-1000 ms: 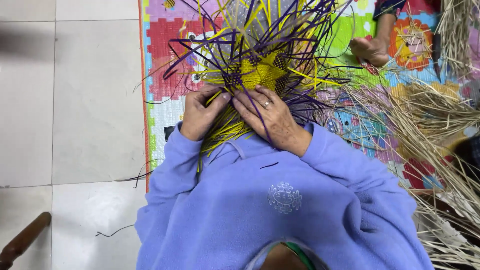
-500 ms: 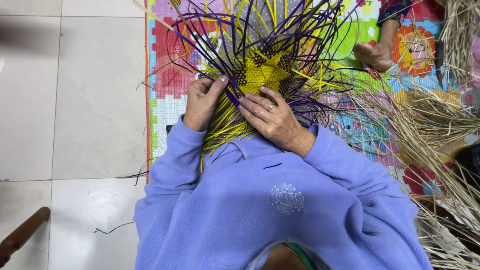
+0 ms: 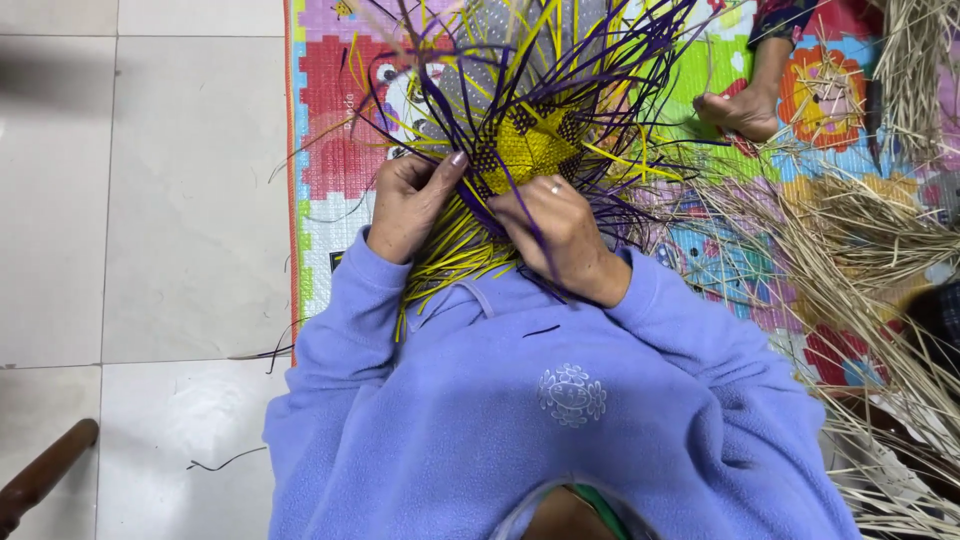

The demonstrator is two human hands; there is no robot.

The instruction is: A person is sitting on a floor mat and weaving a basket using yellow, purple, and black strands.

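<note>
A half-woven piece of yellow and purple strips (image 3: 530, 150) rests against my chest, its loose ends fanning out in all directions. My left hand (image 3: 408, 205) grips the left side of the weave, thumb up against the strips. My right hand (image 3: 555, 235), with a ring on one finger, pinches a purple strip (image 3: 520, 205) at the woven yellow centre. Both arms wear light purple fleece sleeves (image 3: 560, 420).
A colourful foam play mat (image 3: 340, 150) lies on the pale tiled floor (image 3: 150, 200). Heaps of dry straw-coloured strips (image 3: 860, 250) cover the right side. Another person's bare foot (image 3: 740, 110) rests on the mat at the upper right. A wooden handle (image 3: 40, 480) shows at lower left.
The woven piece has shifted slightly down and toward me. My right hand has moved up onto the yellow centre, fingers working a purple strip.
</note>
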